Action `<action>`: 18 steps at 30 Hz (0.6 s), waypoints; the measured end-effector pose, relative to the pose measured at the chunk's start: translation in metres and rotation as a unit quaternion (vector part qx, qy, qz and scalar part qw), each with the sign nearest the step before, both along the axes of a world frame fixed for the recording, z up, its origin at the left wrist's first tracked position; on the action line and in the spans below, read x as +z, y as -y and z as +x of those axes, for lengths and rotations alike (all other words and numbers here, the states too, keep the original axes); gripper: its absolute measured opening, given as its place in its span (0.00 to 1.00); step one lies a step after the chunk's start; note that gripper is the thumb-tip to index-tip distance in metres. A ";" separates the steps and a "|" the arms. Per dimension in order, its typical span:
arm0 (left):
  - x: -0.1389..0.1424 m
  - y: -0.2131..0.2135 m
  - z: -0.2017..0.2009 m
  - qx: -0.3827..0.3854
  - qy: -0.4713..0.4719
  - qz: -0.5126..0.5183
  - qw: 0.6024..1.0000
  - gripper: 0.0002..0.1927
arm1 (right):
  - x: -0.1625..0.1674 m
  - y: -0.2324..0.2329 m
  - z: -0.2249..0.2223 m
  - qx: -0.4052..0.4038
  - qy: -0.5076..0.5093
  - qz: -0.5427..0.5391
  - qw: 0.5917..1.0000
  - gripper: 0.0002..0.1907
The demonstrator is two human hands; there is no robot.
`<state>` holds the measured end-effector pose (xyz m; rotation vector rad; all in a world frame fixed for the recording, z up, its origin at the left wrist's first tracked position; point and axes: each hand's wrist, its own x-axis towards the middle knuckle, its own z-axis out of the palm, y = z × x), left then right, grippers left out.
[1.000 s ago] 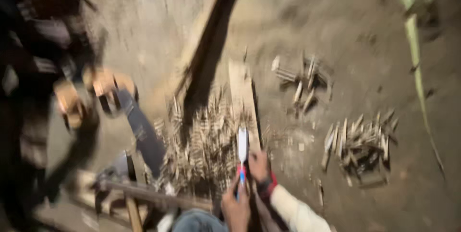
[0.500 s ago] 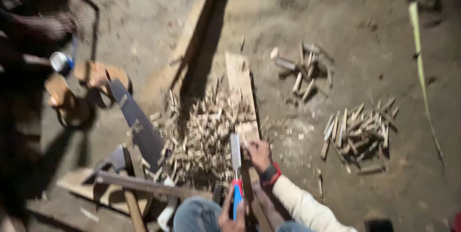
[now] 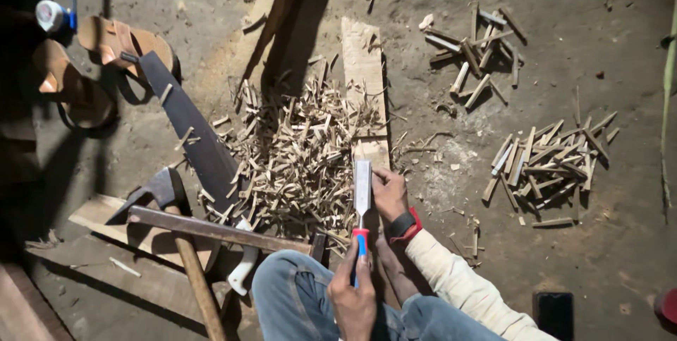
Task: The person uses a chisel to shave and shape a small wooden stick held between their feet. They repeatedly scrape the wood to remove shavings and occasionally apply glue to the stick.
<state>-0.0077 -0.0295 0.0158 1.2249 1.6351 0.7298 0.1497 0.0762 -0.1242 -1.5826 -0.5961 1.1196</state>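
The left hand (image 3: 356, 299) grips a chisel (image 3: 362, 193) by its handle while the right hand (image 3: 388, 193) pinches a small peg beside the blade on a plank (image 3: 364, 73), shavings (image 3: 289, 150) heaped just left, saw (image 3: 187, 129) beyond.

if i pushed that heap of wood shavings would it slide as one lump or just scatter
The shavings would probably scatter: they are thin, loose slivers lying crisscross, not bound. They look light, so a push likely shifts only the near ones. Some seem tangled and may drag neighbours along.
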 end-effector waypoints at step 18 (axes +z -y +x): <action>-0.014 -0.040 0.032 0.021 0.000 0.056 0.998 0.17 | 0.021 -0.008 -0.004 -0.024 0.169 -0.009 0.985 0.12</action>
